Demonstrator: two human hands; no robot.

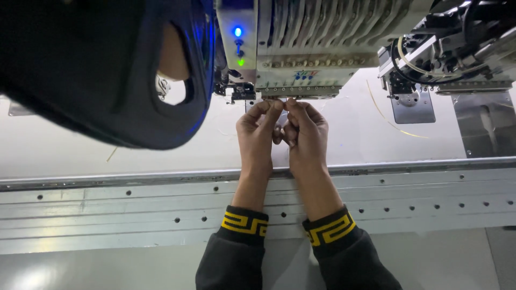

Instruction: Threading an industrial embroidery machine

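Note:
My left hand (pixel 257 134) and my right hand (pixel 306 133) are raised side by side under the needle row (pixel 300 92) of an embroidery machine head (pixel 301 43). Both hands have fingertips pinched together right at the needles, apparently on a thin thread that is too fine to make out. My dark sleeves with yellow patterned cuffs (pixel 244 223) reach over the metal frame rail (pixel 134 204).
A dark cap brim or fabric (pixel 107 70) covers the upper left of the view. A second machine head (pixel 446 48) stands at the right, with a metal plate (pixel 486 129) below it. A yellow thread (pixel 387 118) lies on the white table (pixel 80 145). A blue light (pixel 237 32) glows on the head.

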